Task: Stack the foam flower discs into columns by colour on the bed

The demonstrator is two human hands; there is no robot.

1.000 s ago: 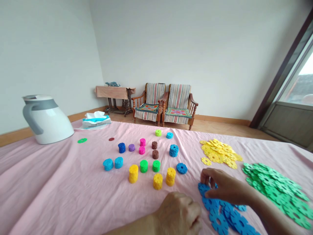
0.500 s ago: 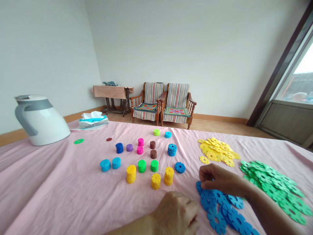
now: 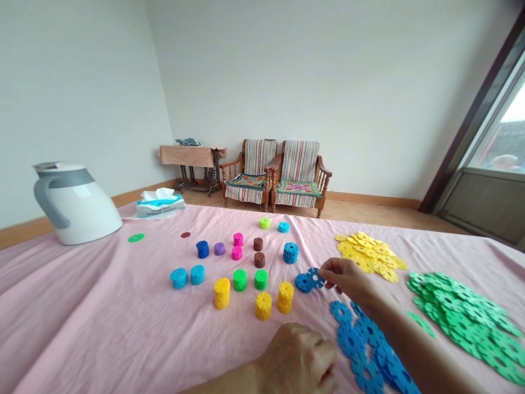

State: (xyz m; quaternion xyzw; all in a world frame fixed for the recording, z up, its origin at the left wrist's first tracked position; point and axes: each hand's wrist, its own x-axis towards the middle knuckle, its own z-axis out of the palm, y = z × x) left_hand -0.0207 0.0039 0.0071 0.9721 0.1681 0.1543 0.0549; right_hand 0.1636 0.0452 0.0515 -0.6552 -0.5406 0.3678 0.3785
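Observation:
My right hand (image 3: 342, 278) pinches a blue foam snowflake disc (image 3: 315, 278) at its edge, pressing it against a second blue disc (image 3: 304, 282) lying on the pink sheet (image 3: 102, 306). Below that hand spreads a pile of blue discs (image 3: 361, 342). My left hand (image 3: 297, 360) rests in a loose fist at the bottom of the view, holding nothing visible. Nearest to it stand a yellow disc stack (image 3: 263, 306) and another yellow stack (image 3: 285, 297).
Short stacks in several colours stand mid-sheet. A yellow disc pile (image 3: 369, 254) and a green disc pile (image 3: 463, 323) lie to the right. A white jug (image 3: 76, 205) and a tissue box (image 3: 158, 205) stand at the far left edge. Two wooden armchairs (image 3: 274, 178) stand beyond the bed.
My right hand has moved up and left from the blue pile, carrying a blue disc to the lone blue disc on the sheet. My left hand has barely moved.

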